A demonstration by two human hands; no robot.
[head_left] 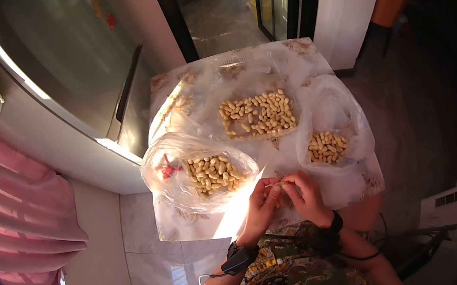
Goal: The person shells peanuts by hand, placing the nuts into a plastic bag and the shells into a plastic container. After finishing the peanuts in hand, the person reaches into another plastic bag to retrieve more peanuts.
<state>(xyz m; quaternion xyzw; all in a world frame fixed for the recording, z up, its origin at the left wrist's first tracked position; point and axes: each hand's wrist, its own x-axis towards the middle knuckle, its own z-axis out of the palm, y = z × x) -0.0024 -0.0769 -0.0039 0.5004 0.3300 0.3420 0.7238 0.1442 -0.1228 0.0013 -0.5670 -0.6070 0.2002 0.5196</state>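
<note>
Peanut [279,185] was pinched between the fingertips of both hands, just above the near edge of the table [298,52]. The left hand [263,206] and the right hand [308,194] touched each other, and both were curled tight around that one small nut. Three lots of peanuts lay on the table. One clear bag [174,181] of nuts sat close by on the left. A small bag [328,107] of nuts sat on the right. A big pile [258,114] lay farther back, between them. A shiny fridge [65,67] stood beside the table.
</note>
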